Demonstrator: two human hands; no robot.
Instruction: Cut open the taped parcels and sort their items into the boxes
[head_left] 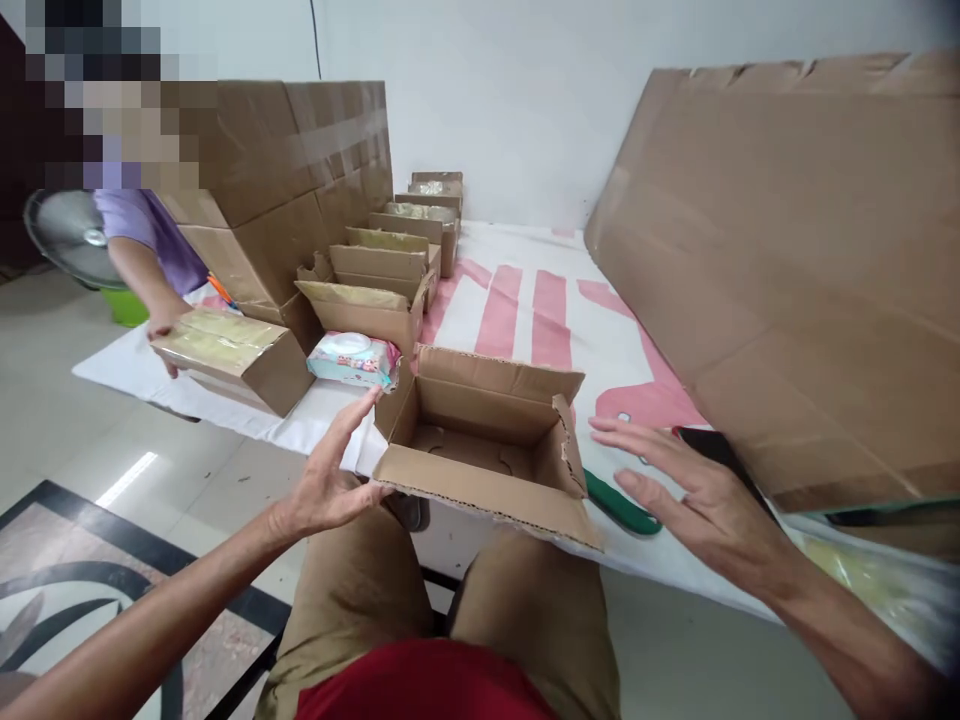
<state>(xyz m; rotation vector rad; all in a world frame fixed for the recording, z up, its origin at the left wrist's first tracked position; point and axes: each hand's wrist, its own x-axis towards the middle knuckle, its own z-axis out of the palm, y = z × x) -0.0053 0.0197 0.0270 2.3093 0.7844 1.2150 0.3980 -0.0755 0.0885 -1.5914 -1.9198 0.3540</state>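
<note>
An open, empty cardboard box stands in front of my knees on a white printed sheet. My left hand is at the box's left side, fingers spread and open, touching or almost touching its near-left corner. My right hand hovers open to the right of the box, fingers stretched toward it, holding nothing. A pack of wet wipes lies just beyond the box's left corner.
A row of open cardboard boxes runs back toward the wall. Another person's hand rests on a taped box at the left. Large flat cardboard sheets lean at the right. A fan stands far left.
</note>
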